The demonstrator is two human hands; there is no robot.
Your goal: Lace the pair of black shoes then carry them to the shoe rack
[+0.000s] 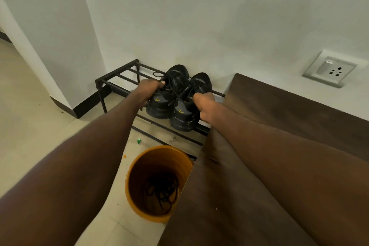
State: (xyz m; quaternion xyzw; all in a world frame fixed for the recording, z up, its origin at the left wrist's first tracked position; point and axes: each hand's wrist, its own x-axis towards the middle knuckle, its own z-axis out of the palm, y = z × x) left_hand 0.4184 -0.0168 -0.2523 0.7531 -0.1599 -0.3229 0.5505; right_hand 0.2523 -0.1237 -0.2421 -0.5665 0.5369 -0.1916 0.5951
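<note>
Both black shoes sit on the top bars of the shoe rack (117, 76) at the middle of the frame, toes toward the wall and heels toward the camera. The left hand (148, 91) curls its fingers round the collar of the left shoe (169, 94); the right hand (203, 104) holds the right shoe (189, 106) by its heel side, fingers wrapped against it. So each grip is closed on a shoe, neither yet let go. Laces show threaded and loose over both tongues, with a loop trailing off the left shoe toward the upper left.

By the look of it the carrying is all but done, and only the release remains.

What could go wrong:
- The rack top is open bars, not a shelf. A sole set across a gap, or with its heel past the front bar, could tip once released. The right shoe's heel seems to hang near the front bar.
- The loose lace loop could snag a finger as the hand withdraws and drag the shoe off.
- A fallen shoe could land in the orange bucket (159, 183) just below the rack, at lower centre of the frame, which holds a dark tangle of cord.
- The brown couch (279, 122) crowds the right arm, leaving little room to pull back cleanly.
</note>
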